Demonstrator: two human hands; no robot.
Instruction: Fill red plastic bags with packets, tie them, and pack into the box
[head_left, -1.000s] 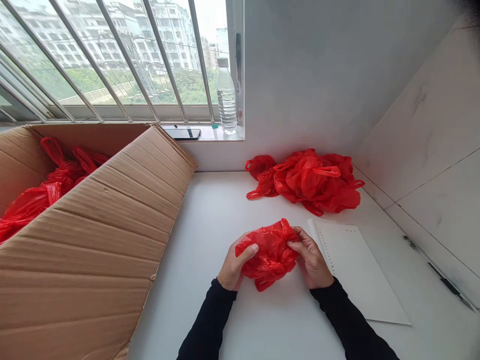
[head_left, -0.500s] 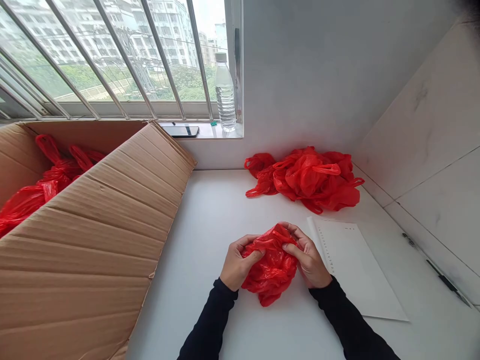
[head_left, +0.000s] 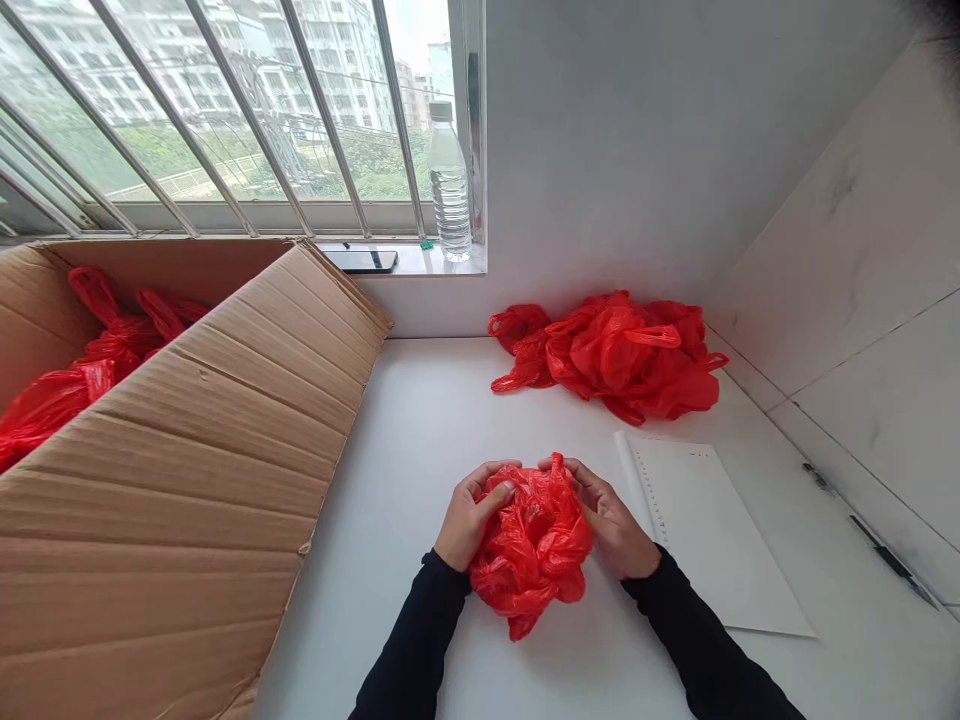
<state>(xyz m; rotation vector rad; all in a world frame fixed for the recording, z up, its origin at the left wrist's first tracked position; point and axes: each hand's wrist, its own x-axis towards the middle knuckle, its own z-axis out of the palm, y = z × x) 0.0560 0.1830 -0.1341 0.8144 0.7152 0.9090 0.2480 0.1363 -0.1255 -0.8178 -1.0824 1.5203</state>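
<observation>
A crumpled red plastic bag (head_left: 534, 545) is held between my two hands above the white table (head_left: 390, 560). My left hand (head_left: 474, 512) grips its left side, the thumb lying across the front. On the other side, my right hand (head_left: 609, 515) is curled against the bag, its fingertips partly hidden behind the plastic. Farther back, against the wall, lies a heap of red plastic bags (head_left: 622, 355) with several handle loops showing.
A large cardboard box (head_left: 180, 500) with more red bags (head_left: 112, 350) inside fills the left. A notebook (head_left: 720, 540) and a black pen (head_left: 892, 560) lie to the right. A water bottle (head_left: 450, 190) and a phone (head_left: 364, 262) rest on the windowsill.
The bag has been turned and bunched a little lower and to the left. My right thumb has slipped from the bag's front to its side.
</observation>
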